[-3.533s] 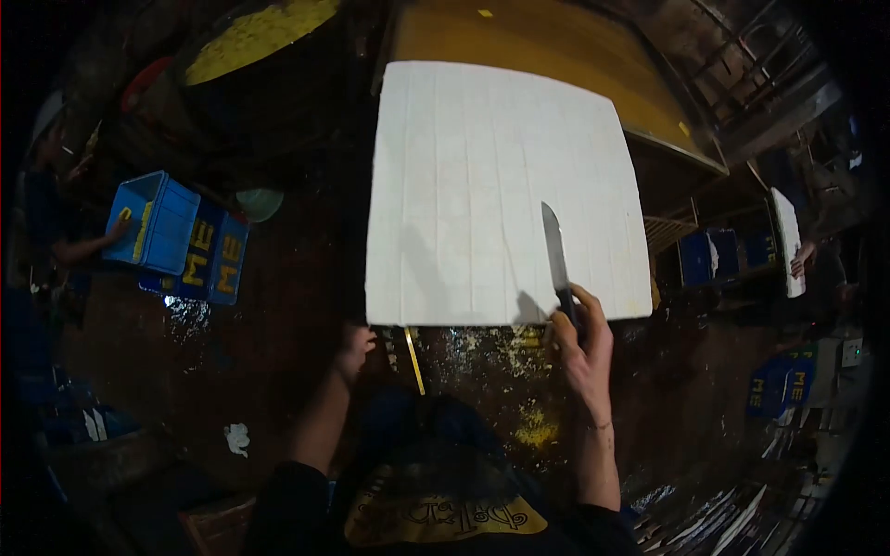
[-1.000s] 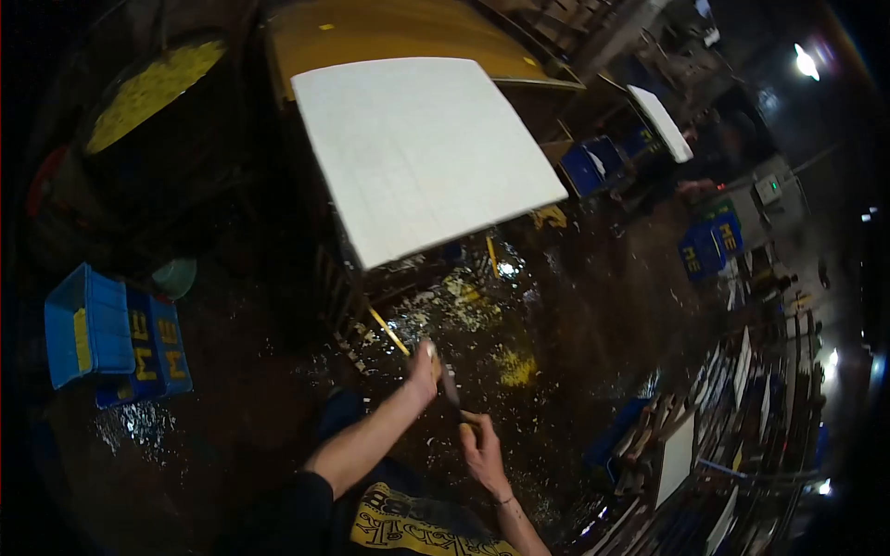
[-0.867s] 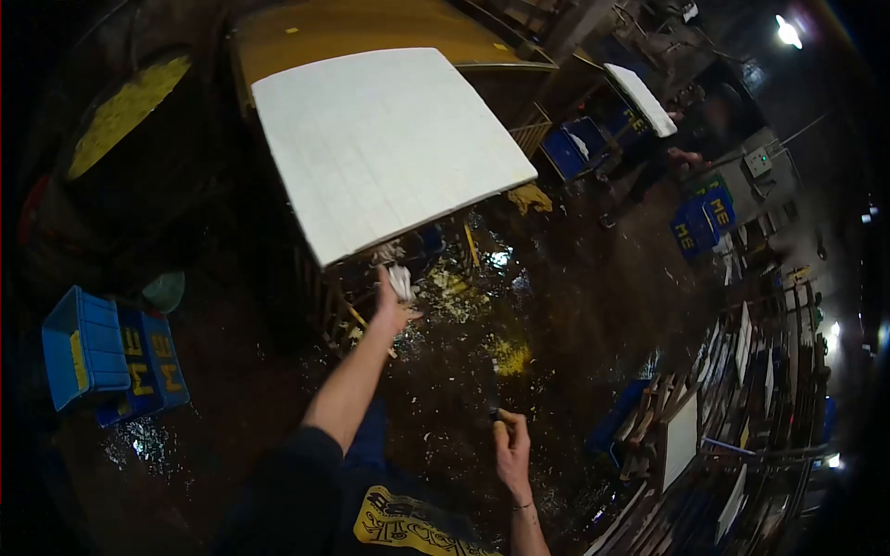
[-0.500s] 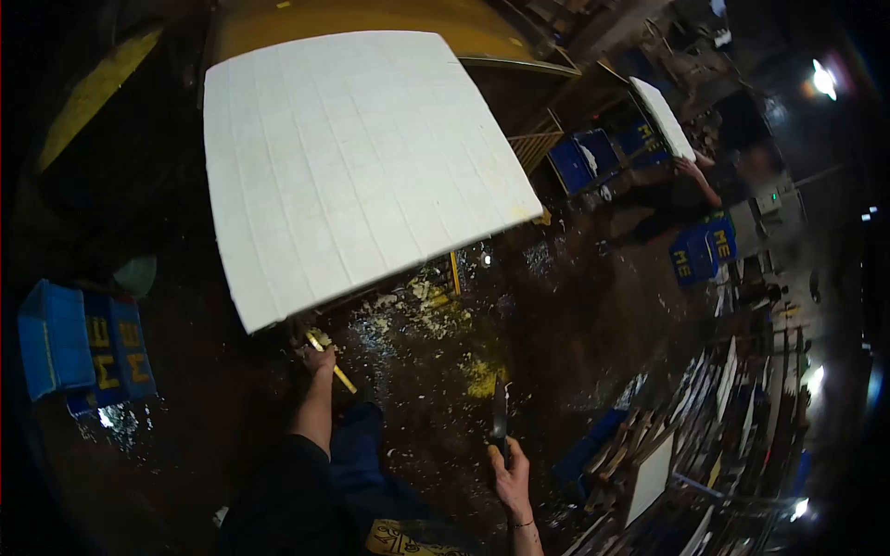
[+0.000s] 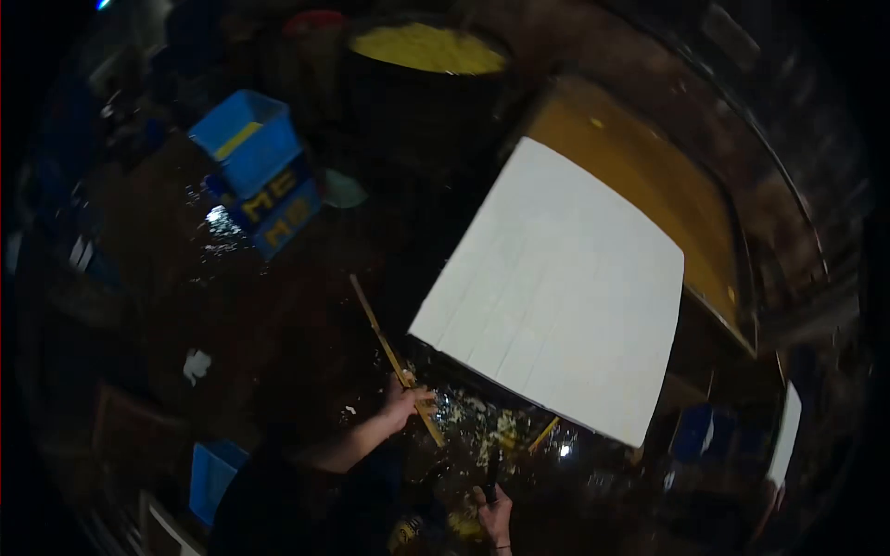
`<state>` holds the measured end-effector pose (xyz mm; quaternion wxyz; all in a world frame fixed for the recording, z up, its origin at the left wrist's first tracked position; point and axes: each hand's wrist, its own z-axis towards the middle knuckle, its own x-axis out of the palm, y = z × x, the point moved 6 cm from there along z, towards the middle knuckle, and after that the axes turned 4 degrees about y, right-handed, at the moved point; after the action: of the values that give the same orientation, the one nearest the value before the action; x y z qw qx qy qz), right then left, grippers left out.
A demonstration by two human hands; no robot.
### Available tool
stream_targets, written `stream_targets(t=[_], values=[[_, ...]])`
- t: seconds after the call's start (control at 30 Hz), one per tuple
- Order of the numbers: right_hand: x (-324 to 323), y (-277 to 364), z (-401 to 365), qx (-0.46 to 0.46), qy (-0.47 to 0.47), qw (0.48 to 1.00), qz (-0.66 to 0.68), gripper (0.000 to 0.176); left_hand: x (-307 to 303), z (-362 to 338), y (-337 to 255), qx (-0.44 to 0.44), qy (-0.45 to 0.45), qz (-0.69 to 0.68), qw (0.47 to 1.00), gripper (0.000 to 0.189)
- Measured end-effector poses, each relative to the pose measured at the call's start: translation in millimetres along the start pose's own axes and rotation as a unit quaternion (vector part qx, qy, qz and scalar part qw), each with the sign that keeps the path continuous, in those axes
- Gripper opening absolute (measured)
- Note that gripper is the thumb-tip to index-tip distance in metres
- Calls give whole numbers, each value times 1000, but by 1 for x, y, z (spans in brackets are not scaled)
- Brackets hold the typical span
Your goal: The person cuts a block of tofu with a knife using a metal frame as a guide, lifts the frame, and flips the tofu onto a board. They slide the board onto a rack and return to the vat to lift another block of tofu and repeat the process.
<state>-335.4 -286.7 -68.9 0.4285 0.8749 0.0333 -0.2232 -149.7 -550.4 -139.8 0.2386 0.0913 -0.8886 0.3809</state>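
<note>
A large white slab (image 5: 565, 287) with parallel lines scored across it lies raised above the floor, in front of me and to the right. My left hand (image 5: 405, 408) is closed around a long, narrow yellowish wooden stick (image 5: 375, 324), just off the slab's near left corner. Low in the view, my right hand (image 5: 498, 515) grips a knife (image 5: 492, 471), its blade pointing away from me toward the slab's near edge. The blade looks dark and blurred. Neither hand touches the slab.
Stacked blue crates (image 5: 287, 222) stand at the left; another blue crate (image 5: 213, 482) is lower left. A large vat (image 5: 417, 102) holds yellow material. Behind the slab is a brown-yellow trough (image 5: 649, 167). Scraps litter the wet floor. At the right, a person's hand (image 5: 773, 496) holds another white slab (image 5: 786, 431).
My view has swung left, so the slab now appears farther right and rotated. The stick shows at greater length in my left hand. Both hands keep their holds.
</note>
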Motion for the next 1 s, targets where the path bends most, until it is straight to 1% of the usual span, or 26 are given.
stream_targets(t=[0.03, 0.07, 0.13, 0.17, 0.2, 0.23, 0.27, 0.3, 0.33, 0.4, 0.43, 0.47, 0.5, 0.53, 0.6, 0.63, 0.67, 0.7, 0.73, 0.77, 0.8, 0.83, 0.9, 0.93, 0.97, 1.0], values=[[-6, 15, 5, -96, -34, 994, -38, 32, 22, -39, -21, 29, 2, -21, 999, 42], [-9, 31, 6, -186, -69, 978, -66, 37, 33, -62, -27, 39, 9, -90, 995, 39], [-22, 50, 5, -234, -26, 970, -64, 47, 71, -131, -57, 78, -11, -170, 982, 33], [-32, 69, 1, -263, -43, 958, -109, 54, 82, -160, -69, 91, -16, -172, 981, 33], [-40, 67, 2, -371, -86, 916, -125, 57, 96, -185, -80, 105, 13, -204, 973, 28], [-45, 23, 26, -291, -43, 956, -26, 52, 108, -209, -90, 118, 43, -237, 963, 23], [-58, 38, 15, -300, -59, 952, -10, 41, 115, -230, -100, 126, 39, -241, 961, 23], [-72, 60, 1, -311, -74, 948, 6, 30, 125, -252, -116, 158, 90, -256, 949, 25], [-86, 65, 1, -365, -95, 924, -62, 37, 132, -273, -133, 186, 142, -269, 934, 31], [-114, 138, -28, -375, -121, 919, -11, 18, 130, -309, -165, 196, 139, -115, 964, 51], [-129, 158, -35, -362, -144, 920, 47, 12, 118, -321, -182, 244, 64, 24, 967, 56], [-145, 168, -36, -347, -168, 917, 104, 10, 88, -319, -183, 387, 1, 103, 916, 53], [-165, 167, -27, -326, -188, 916, 142, 12, 67, -318, -189, 473, -108, 131, 865, 54], [-184, 176, -21, -307, -206, 912, 180, 16, 43, -307, -187, 512, -172, 159, 826, 61], [-220, 209, -37, -291, -246, 882, 278, 23, 8, -282, -181, 508, -292, 339, 736, 72], [-236, 228, -45, -302, -243, 874, 293, 25, -9, -255, -172, 456, -228, 353, 784, 79], [-252, 239, -48, -313, -242, 865, 308, 27, -9, -231, -165, 448, -68, 250, 856, 72], [-270, 241, -43, -332, -224, 858, 321, 27, -1, -219, -159, 362, 41, 282, 888, 62], [-289, 239, -38, -350, -210, 850, 333, 27, 8, -210, -151, 265, 151, 311, 900, 53], [-306, 236, -34, -337, -211, 846, 356, 26, 8, -203, -162, 349, 92, 374, 854, 37], [-313, 237, -37, -321, -217, 840, 379, 25, 29, -204, -173, 281, 136, 260, 914, 31], [-317, 237, -45, -299, -218, 867, 335, 24, 43, -201, -184, 259, 140, 239, 925, 28], [-315, 230, -64, -265, -216, 895, 287, 23, 65, -187, -196, 223, 136, 240, 935, 23], [-315, 218, -70, -255, -207, 901, 282, 22, 73, -176, -201, 208, 142, 255, 934, 25], [-314, 209, -87, -228, -201, 926, 225, 24, 91, -177, -208, 200, 129, 278, 931, 27], [-317, 186, -96, -231, -268, 929, 111, 23, 97, -174, -211, 194, 129, 294, 927, 28]])
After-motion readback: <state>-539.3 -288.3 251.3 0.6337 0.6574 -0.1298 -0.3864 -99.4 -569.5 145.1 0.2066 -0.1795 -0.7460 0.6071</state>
